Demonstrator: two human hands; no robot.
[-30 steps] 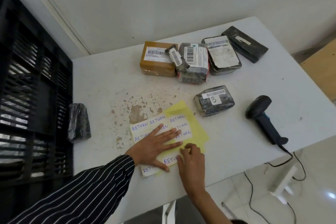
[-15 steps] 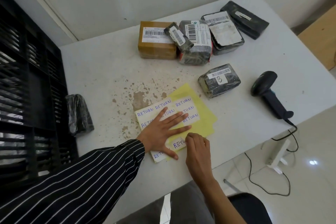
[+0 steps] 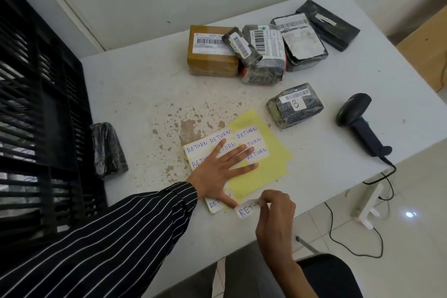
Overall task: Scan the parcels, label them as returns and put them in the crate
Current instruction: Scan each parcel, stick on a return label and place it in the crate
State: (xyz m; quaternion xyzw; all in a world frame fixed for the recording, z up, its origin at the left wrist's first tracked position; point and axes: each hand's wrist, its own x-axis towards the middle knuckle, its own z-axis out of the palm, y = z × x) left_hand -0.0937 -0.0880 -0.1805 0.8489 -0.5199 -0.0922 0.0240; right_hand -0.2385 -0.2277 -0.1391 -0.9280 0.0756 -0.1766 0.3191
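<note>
Right hand (image 3: pixel 275 210) is pinching one end of a white RETURN label (image 3: pixel 246 211) between thumb and fingertips. The label is curled up a bit, sitting just off the near edge of the yellow sheet (image 3: pixel 268 169). Its other end is just beside the left thumb; can't tell if they touch.

Left hand (image 3: pixel 222 168) lies flat, fingers straight and spread, pressing down on that sheet. More handwritten RETURN labels (image 3: pixel 250 133) are stuck on the sheet around and under the fingers. Striped sleeve (image 3: pixel 108 237) on that arm.

The sheet lies on a white tabletop (image 3: pixel 145 84) with a patch of brownish chipped spots beside it. Just past the sheet's far corner sits a black-wrapped parcel marked B (image 3: pixel 295 106), on its own. Right of it, apart, the barcode scanner (image 3: pixel 360 126) lies on its side with its cable going off the edge.

At the back there's a row packed together: a cardboard box (image 3: pixel 211 55), a wrapped parcel with a barcode label (image 3: pixel 264 58) with a small black parcel (image 3: pixel 242 47) lying across the two, then a parcel with a worn white label (image 3: pixel 301 41) and a flat black one (image 3: pixel 327 24).

The black crate (image 3: pixel 36 104) fills the left side, and one more black parcel (image 3: pixel 108 150) sits on the tabletop just beside its wall.
</note>
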